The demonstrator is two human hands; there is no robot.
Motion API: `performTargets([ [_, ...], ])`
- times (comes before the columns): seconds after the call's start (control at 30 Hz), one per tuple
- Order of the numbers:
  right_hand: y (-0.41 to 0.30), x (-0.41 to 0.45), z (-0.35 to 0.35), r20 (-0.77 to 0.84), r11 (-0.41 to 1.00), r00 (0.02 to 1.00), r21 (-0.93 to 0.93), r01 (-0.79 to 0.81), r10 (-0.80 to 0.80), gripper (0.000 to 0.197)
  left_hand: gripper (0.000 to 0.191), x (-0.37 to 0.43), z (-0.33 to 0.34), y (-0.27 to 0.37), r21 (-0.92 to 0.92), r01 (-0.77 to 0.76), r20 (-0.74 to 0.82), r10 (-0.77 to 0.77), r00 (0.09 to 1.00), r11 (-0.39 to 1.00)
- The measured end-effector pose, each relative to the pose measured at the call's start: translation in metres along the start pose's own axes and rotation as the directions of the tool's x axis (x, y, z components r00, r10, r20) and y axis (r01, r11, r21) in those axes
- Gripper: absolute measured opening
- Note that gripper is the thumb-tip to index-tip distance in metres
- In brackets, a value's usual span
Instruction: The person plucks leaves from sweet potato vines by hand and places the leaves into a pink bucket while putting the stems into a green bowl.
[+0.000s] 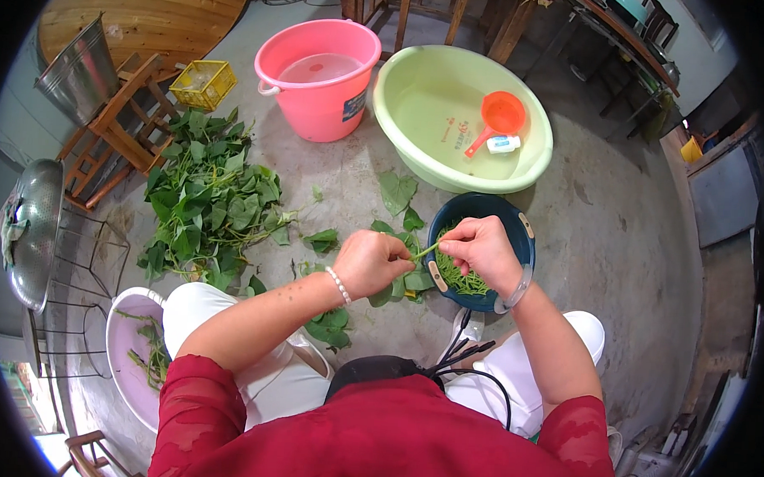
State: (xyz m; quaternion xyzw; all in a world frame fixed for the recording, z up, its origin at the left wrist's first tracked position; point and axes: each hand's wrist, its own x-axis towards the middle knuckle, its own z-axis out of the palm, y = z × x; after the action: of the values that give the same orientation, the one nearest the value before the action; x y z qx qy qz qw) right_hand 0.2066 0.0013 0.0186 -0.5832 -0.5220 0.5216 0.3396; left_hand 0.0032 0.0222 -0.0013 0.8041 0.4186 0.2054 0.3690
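Note:
Between my two hands is a thin green leaf stem (pixel 427 250). My left hand (pixel 373 262), with a beaded bracelet on the wrist, pinches its left end. The right end is between the thumb and finger of my right hand (pixel 483 252), which wears a bangle and is over a dark blue basin (pixel 484 201). Cut or snapped green stem pieces (pixel 460 274) lie in that basin. Green leaves (pixel 397 193) lie on the floor beside it. Farther left on the floor is a large heap of leafy vines (pixel 214 199).
A pink bucket (pixel 318 95) and a large pale green tub (pixel 405 143) holding a red dipper (pixel 504 113) stand ahead. At left are a wooden chair (pixel 115 131), a yellow crate (pixel 203 85), a metal colander (pixel 40 236) and a pale basin (pixel 117 361) with stems.

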Motion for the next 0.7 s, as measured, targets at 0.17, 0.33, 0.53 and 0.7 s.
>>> performTargets([
  [0.17, 0.003, 0.001, -0.004, 0.058, 0.935, 0.986, 0.314, -0.167, 0.156, 0.011, 0.016, 0.001, 0.001, 0.003, -0.02, 0.008, 0.006, -0.008, 1.0, 1.0],
  [0.33, -0.011, 0.001, -0.013, -0.037, 0.918, 0.978, 0.354, -0.18, 0.207, 0.012, 0.018, 0.0, 0.002, 0.001, -0.033, 0.087, 0.055, -0.085, 0.995, 0.996],
  [0.53, -0.006, 0.008, -0.053, -0.242, 0.989, 0.966, 0.135, -0.059, 0.09, 0.014, 0.02, 0.002, 0.004, -0.003, -0.072, 0.102, 0.036, -0.099, 0.994, 0.992],
  [0.7, 0.006, 0.004, -0.04, -0.111, 0.786, 0.937, -0.582, 0.209, -0.331, 0.018, 0.021, 0.003, 0.005, -0.001, -0.073, 0.138, 0.015, -0.138, 0.99, 0.988],
])
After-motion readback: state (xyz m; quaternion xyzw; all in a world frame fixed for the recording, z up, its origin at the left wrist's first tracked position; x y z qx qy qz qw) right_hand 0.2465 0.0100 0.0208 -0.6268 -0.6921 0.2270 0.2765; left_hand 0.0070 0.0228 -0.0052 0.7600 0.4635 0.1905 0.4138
